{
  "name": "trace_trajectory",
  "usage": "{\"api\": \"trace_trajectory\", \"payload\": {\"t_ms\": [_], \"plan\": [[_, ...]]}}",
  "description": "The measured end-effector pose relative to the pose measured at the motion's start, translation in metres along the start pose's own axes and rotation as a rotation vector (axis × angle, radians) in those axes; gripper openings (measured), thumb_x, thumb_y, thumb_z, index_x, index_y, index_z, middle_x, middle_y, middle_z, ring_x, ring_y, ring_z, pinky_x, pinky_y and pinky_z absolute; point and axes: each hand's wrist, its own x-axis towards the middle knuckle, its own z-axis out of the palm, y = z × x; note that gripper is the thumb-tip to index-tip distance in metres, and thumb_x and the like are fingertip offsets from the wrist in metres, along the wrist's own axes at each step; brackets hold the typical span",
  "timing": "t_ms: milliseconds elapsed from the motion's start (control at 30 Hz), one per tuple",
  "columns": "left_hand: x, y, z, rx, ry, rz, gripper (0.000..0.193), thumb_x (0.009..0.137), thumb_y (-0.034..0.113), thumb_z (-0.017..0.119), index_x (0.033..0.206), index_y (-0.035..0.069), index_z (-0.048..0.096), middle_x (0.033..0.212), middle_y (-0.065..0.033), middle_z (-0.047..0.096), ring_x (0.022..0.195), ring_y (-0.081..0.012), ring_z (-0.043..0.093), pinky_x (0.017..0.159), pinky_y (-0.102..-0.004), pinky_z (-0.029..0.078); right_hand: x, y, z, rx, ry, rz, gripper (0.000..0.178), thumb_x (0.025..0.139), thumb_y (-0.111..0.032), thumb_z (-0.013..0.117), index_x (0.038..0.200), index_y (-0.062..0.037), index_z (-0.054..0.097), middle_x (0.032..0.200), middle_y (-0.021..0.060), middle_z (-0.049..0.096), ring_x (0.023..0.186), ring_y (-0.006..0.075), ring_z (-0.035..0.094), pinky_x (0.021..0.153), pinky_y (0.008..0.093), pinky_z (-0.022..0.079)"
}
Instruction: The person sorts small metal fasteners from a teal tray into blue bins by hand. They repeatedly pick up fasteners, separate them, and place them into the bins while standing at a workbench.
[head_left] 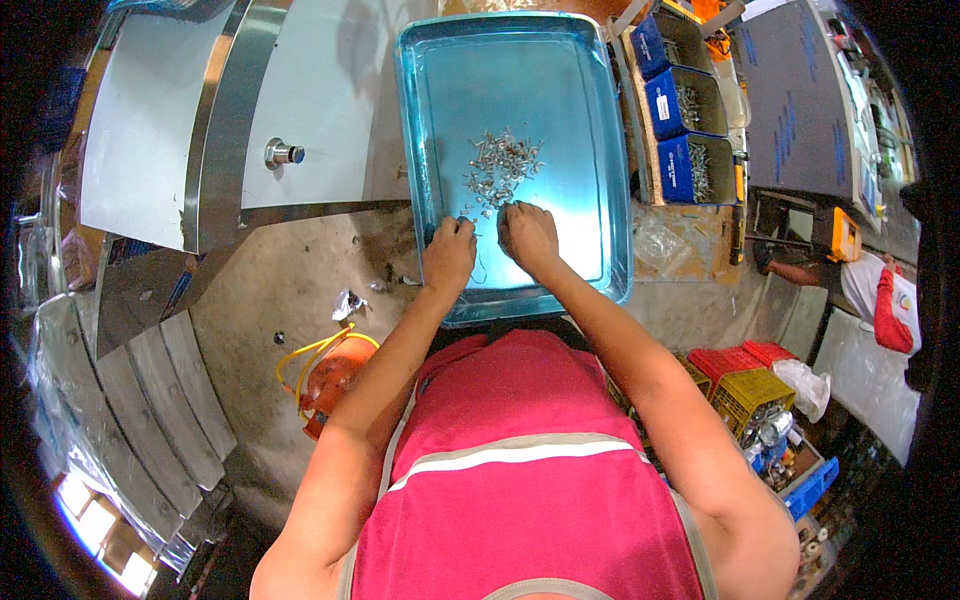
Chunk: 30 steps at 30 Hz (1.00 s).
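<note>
A blue rectangular metal tray (440, 110) with raised rims lies in front of me. On its floor is a loose heap of small silvery fasteners (503, 165), screws or rivets by their look. My left hand (450, 252) is over the near left part of the tray, close to its side wall, fingers curled and pressed together. Something small and dark shows at its fingertips, too small to name. At the near edge of the heap, my right hand (528, 237) is closed with its fingers curled downward; whatever it grips is hidden. A thin dark curved line shows between the hands.
Blue bins (690, 168) of fasteners stand in a row right of the tray. To the left is a pale metal panel (320, 100) with a round fitting (283, 153). An orange container (335, 375) sits by my left arm, a yellow crate (745, 395) at right. Another person (870, 290) is far right.
</note>
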Motion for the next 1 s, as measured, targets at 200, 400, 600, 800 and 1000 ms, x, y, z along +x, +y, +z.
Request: {"api": "trace_trajectory", "payload": {"t_ms": [200,400,600,800,1000], "plan": [[0.005,-0.010,-0.003,-0.776,-0.076,-0.313,0.019,0.093,0.010,0.057,0.110,0.004,0.063,0.105,-0.0116,0.065,0.089,-0.0260,0.066,0.074,-0.0390,0.056,-0.010,0.007,0.003,0.376,-0.001,0.083,0.011,0.089,-0.012,0.065,0.095,-0.0033,0.060,0.087,0.0141,0.067,0.082,0.0304,0.068,0.072,0.0423,0.053],[0.008,-0.020,-0.026,-1.148,-0.153,-0.469,0.022,0.095,0.016,0.057,0.111,0.003,0.063,0.097,-0.0088,0.066,0.082,-0.0165,0.065,0.070,-0.0314,0.055,-0.016,0.028,0.002,1.633,-0.119,0.694,0.010,0.094,-0.008,0.059,0.100,-0.0015,0.062,0.081,0.0055,0.064,0.070,0.0176,0.063,0.065,0.0348,0.053],[0.017,-0.003,-0.019,-0.185,-0.042,-0.174,0.024,0.094,0.022,0.066,0.107,0.001,0.063,0.105,-0.0220,0.067,0.093,-0.0401,0.067,0.078,-0.0491,0.053,-0.010,0.004,-0.004,0.692,0.026,0.302,0.015,0.091,-0.014,0.065,0.099,-0.0022,0.068,0.088,0.0117,0.071,0.080,0.0281,0.070,0.074,0.0396,0.055],[0.026,-0.004,0.000,-0.065,-0.026,-0.078,0.022,0.093,0.019,0.067,0.104,0.002,0.060,0.102,-0.0231,0.067,0.096,-0.0453,0.065,0.082,-0.0544,0.051,0.008,-0.014,-0.002,0.263,0.115,0.204,0.015,0.089,-0.018,0.065,0.097,-0.0061,0.068,0.095,0.0174,0.071,0.089,0.0397,0.068,0.076,0.0497,0.054],[0.028,-0.006,0.000,-0.050,0.055,-0.087,0.019,0.095,0.018,0.062,0.107,0.003,0.059,0.104,-0.0227,0.065,0.096,-0.0454,0.064,0.081,-0.0553,0.051,0.012,-0.015,-0.001,0.304,0.085,0.243,0.013,0.090,-0.017,0.064,0.097,-0.0057,0.066,0.093,0.0189,0.070,0.087,0.0412,0.068,0.076,0.0504,0.054]]}}
